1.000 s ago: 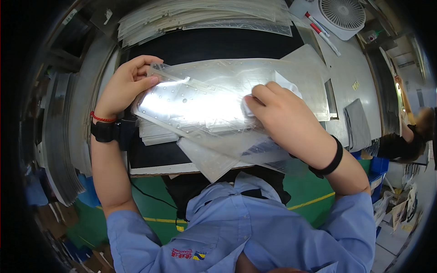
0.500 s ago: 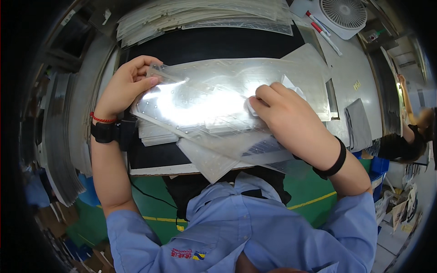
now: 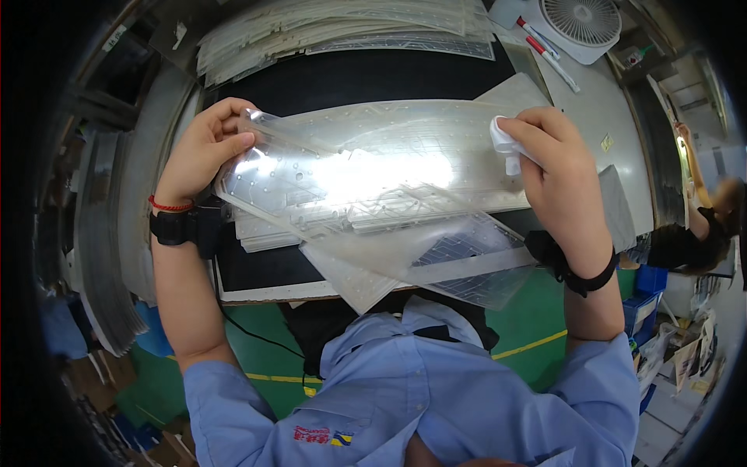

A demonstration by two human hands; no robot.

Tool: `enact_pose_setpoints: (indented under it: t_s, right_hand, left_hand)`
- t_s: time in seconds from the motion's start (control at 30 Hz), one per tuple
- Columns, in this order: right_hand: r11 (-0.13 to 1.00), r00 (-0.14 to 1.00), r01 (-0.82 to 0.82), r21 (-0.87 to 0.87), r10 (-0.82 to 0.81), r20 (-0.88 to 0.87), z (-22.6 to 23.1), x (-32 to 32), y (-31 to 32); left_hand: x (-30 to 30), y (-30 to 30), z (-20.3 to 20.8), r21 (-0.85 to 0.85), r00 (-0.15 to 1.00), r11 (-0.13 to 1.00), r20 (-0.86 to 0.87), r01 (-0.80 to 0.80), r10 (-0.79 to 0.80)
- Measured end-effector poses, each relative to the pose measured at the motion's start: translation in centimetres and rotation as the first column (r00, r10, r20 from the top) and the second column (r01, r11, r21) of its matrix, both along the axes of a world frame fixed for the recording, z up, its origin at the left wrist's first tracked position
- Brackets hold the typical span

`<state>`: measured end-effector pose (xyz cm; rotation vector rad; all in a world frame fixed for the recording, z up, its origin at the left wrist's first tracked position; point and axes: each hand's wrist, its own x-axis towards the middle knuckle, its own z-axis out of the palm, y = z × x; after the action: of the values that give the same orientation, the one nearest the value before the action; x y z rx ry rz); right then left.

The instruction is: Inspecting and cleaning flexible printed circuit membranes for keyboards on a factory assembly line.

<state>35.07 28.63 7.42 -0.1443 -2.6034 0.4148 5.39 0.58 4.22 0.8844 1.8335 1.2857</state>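
My left hand (image 3: 204,152) pinches the left corner of a clear plastic sheet (image 3: 272,183) dotted with small marks, fingers behind and thumb on top. The sheet lies slantwise over a stack of similar sheets (image 3: 268,233), and bright glare covers its middle. Bunched in my right hand (image 3: 556,156) is a white wiping cloth (image 3: 506,142), held near the right end of the stack. Another translucent sheet (image 3: 358,272) sticks out with its corner over the near table edge. A patterned clear sheet (image 3: 482,272) lies beside it on the right.
A second pile of sheets (image 3: 342,35) stands at the back of the black table mat (image 3: 373,76). To the right are markers (image 3: 552,64), a white fan (image 3: 580,27) and a grey cloth (image 3: 618,206). Stacked panels (image 3: 105,233) stand at left. A person (image 3: 696,226) is at far right.
My right hand has moved right with the white cloth, from the middle of the sheet to the right end of the stack. My left hand keeps the corner, shifted slightly left.
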Motion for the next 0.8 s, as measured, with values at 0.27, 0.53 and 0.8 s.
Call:
enact_pose_setpoints:
  t_s: [0.27,0.53,0.8]
  right_hand:
    - [0.776,0.912,0.409,0.48,-0.336,-0.235,0.1,-0.4,6.1]
    - [0.803,0.935,-0.119,-0.584,0.289,0.206,-0.3,-2.6,-2.1]
    - [0.926,0.962,-0.174,-0.336,0.232,0.141,-2.9,-6.4,-2.5]
  left_hand:
    - [-0.7,0.0,0.0,-0.002,0.998,0.999,-0.045,-0.036,0.035]
    - [-1.0,-0.2,-0.9,0.047,0.995,0.996,-0.065,-0.071,0.074]
    - [-2.2,-0.4,-1.0,0.18,0.989,0.974,-0.032,-0.136,0.144]
